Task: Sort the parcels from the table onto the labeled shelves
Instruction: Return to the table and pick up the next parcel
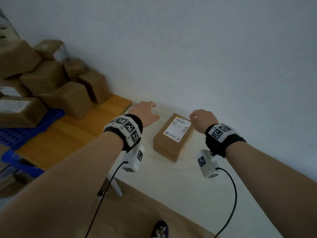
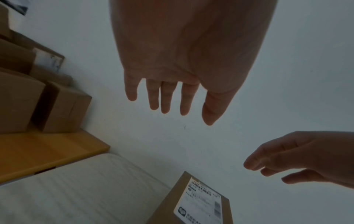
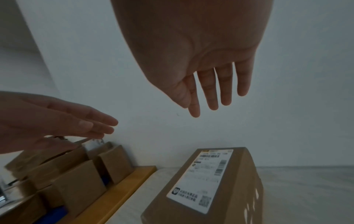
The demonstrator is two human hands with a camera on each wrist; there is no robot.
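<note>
A brown cardboard parcel (image 1: 173, 137) with a white shipping label lies alone on a pale white surface (image 1: 188, 182) against the wall. It also shows as the parcel (image 2: 195, 201) and the parcel (image 3: 206, 186) in the wrist views. My left hand (image 1: 145, 113) hovers to its left, fingers straight and spread, holding nothing. My right hand (image 1: 202, 120) hovers above the parcel's far right corner, fingers relaxed and empty. In the wrist views, the left hand (image 2: 172, 97) and the right hand (image 3: 212, 94) are both clear of the box.
A heap of brown parcels (image 1: 51, 86) sits on an orange wooden table (image 1: 72, 134) at the left, some on a blue crate (image 1: 20, 133). A plain wall (image 1: 205, 57) runs behind. The wood floor (image 1: 137, 212) and a shoe (image 1: 160, 229) show below.
</note>
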